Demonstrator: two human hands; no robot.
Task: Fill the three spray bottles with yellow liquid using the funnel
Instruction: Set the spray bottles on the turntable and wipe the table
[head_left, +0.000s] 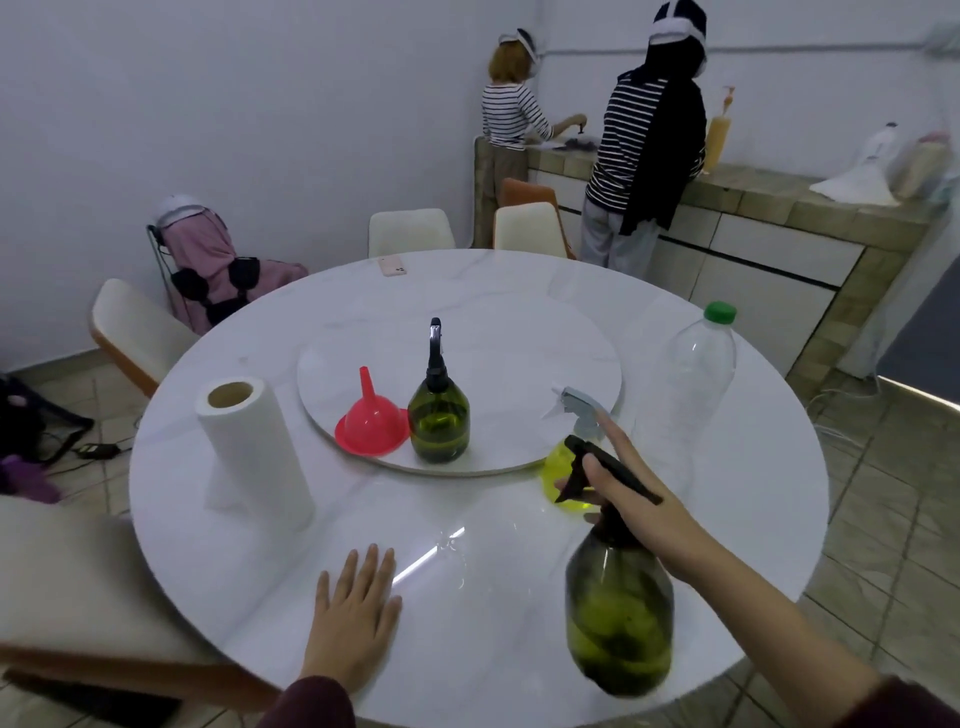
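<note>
My right hand (636, 501) grips the black spray head of a dark green spray bottle (618, 618) and holds it above the table's near right edge; yellow liquid shows in its lower part. Its index finger points outward. Behind the hand stands a yellow spray bottle (558, 475) with a grey trigger head, partly hidden. A second dark green spray bottle (439, 418) stands upright on the turntable (519, 358), with a red funnel (371, 421) lying mouth-down right beside it. My left hand (356, 618) rests flat on the white round table (260, 597).
A paper towel roll (252, 444) stands at the table's left. A clear plastic bottle (691, 384) with a green cap stands at the right. A phone (392, 266) lies at the far edge. Chairs ring the table; people work at a counter behind.
</note>
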